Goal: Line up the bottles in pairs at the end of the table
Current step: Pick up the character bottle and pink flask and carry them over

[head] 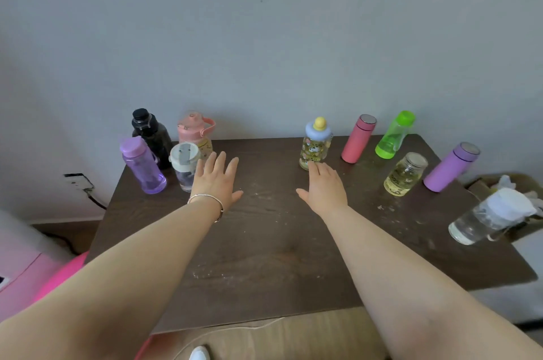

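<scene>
Both hands spread empty over tabletop [264, 242], left hand [216, 180] beside grey-lidded bottle [183, 165], right hand [323, 186] touching duck-capped bottle [316, 143] (others along far edge); careless reach likely to topple neighbours.

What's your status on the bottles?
Both hands open, left hand and right hand empty. Four bottles grouped far left; duck-cap bottle unpaired. Nothing in the way.

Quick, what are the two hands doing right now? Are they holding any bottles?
Left hand: open, fingers spread, holding nothing.
Right hand: open, holding nothing, fingertips close to the duck-lid bottle.
</scene>
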### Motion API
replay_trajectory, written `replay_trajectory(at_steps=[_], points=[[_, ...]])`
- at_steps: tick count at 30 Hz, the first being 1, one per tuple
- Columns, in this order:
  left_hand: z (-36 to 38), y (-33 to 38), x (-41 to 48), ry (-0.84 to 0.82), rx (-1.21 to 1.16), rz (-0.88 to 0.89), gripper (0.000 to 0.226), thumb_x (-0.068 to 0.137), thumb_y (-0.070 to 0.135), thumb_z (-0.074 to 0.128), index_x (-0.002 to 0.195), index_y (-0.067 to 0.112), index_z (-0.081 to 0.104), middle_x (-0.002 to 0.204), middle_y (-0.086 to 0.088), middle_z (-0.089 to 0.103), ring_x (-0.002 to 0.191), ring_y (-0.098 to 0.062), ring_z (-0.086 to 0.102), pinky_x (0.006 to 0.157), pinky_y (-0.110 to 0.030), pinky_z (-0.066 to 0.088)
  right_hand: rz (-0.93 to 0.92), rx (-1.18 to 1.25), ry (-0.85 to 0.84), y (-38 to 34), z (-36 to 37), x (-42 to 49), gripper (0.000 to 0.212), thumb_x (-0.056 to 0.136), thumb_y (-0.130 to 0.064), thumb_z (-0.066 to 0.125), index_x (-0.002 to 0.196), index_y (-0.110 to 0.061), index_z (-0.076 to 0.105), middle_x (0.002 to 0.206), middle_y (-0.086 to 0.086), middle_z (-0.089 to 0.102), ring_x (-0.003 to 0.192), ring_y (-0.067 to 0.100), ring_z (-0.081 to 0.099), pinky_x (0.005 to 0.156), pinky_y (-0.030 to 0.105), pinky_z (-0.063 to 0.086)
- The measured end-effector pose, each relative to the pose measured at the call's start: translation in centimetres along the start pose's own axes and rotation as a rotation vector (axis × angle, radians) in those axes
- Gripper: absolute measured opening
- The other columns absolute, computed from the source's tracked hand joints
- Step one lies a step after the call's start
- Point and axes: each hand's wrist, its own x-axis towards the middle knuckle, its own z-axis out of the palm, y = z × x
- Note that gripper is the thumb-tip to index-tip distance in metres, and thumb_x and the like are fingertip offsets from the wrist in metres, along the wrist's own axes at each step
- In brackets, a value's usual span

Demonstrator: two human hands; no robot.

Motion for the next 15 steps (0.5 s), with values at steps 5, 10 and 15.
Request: replay_trajectory(at_steps=[5,10,15], points=[[-0.8,8.5,-0.7,-0.029,-0.030,0.015,0.082,0.089,0.056,0.052,0.153,0.023,0.010,0.161,-0.010,0.011,0.149,-0.031,0.005,0.120,-0.049,0.010,0.076,0.043,0.027,8.1,-2.0,-3.1,0.078,0.088,-0.043,0.067,0.147,-0.006,0.032,0.145,0.014,0.044,0.138,0.031,0.037,0.115,0.044,0.030],[-1.5,13.8,-1.0,-0.030,-0.048,0.031,0.082,0.090,0.056,0.051,0.153,0.024,0.011,0.161,-0.010,0.011,0.149,-0.030,0.005,0.120,-0.048,0.009,0.144,0.060,0.052,13.4,-3.3,-5.6,0.077,0.088,-0.043,0.067,0.146,-0.006,0.033,0.145,0.014,0.045,0.136,0.030,0.040,0.113,0.041,0.032],[-2.2,16.1,0.6,-0.023,-0.024,0.053,0.083,0.089,0.058,0.050,0.153,0.024,0.010,0.161,-0.010,0.011,0.149,-0.031,0.006,0.120,-0.049,0.011,0.190,0.082,0.068,16.0,-3.8,-6.0,0.078,0.088,-0.043,0.067,0.146,-0.005,0.032,0.143,0.014,0.046,0.134,0.030,0.042,0.111,0.039,0.035]])
